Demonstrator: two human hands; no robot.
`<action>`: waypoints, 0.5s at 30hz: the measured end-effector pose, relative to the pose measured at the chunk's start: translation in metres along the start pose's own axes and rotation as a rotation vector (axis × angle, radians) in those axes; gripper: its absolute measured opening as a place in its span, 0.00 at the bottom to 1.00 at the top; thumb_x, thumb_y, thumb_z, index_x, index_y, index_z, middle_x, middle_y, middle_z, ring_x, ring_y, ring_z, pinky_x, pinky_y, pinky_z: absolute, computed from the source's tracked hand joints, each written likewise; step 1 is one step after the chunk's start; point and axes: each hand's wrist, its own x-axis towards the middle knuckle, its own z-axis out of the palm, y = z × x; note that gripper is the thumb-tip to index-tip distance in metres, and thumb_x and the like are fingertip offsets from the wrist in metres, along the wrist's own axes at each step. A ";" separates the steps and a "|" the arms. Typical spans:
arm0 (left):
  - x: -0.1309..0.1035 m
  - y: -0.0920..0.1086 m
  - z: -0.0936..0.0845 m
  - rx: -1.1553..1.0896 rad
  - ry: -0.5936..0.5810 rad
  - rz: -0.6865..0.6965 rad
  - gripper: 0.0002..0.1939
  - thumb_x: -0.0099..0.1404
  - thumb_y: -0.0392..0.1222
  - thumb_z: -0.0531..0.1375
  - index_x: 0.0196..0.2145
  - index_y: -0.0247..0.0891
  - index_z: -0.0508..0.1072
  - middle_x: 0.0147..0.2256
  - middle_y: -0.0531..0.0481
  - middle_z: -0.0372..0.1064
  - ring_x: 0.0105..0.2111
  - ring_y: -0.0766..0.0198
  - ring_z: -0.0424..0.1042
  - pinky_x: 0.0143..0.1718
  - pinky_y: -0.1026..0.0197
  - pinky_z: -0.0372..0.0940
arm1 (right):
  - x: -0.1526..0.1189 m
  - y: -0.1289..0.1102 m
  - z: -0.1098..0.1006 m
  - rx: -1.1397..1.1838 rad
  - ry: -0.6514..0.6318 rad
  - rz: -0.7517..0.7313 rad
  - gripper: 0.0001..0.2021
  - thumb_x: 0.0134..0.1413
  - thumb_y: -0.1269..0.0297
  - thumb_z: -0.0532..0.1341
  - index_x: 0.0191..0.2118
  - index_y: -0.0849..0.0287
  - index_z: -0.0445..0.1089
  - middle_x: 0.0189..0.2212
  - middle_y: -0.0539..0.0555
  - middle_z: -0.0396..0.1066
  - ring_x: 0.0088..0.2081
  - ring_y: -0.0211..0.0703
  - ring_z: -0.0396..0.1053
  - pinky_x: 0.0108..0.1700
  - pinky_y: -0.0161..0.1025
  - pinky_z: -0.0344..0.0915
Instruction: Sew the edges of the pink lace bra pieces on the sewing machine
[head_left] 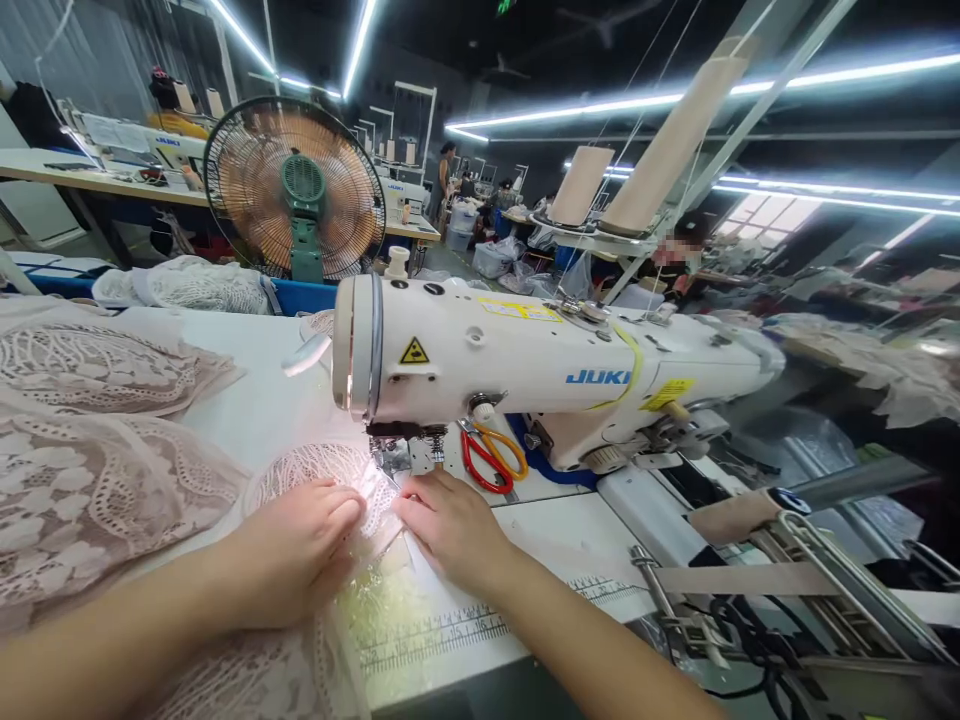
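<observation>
Pale pink lace fabric (315, 462) lies under the needle end of a white sewing machine (517, 345), lit by a bright lamp spot. My left hand (300, 545) is closed on the lace just left of the presser foot, its fingers curled and pressed together. Close to the right of the foot, my right hand (450, 525) pinches the edge of the same lace with thumb and forefinger. The fingertips of both hands are a short way in front of the needle area. Glare and the fingers hide the exact stitching spot.
Red-handled scissors (487, 462) and orange-handled scissors (506, 448) lie behind my right hand. More lace (112, 480) is heaped at the left. A measuring tape strip (450, 630) runs along the table front. A fan (300, 190) stands behind; a tape feeder (750, 580) is at the right.
</observation>
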 end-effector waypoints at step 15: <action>-0.009 -0.027 0.016 0.040 0.121 0.262 0.16 0.67 0.26 0.52 0.42 0.41 0.76 0.54 0.49 0.75 0.56 0.54 0.71 0.60 0.49 0.61 | -0.002 0.004 0.012 -0.055 0.227 -0.184 0.11 0.57 0.79 0.56 0.26 0.59 0.66 0.28 0.49 0.69 0.33 0.41 0.60 0.34 0.39 0.53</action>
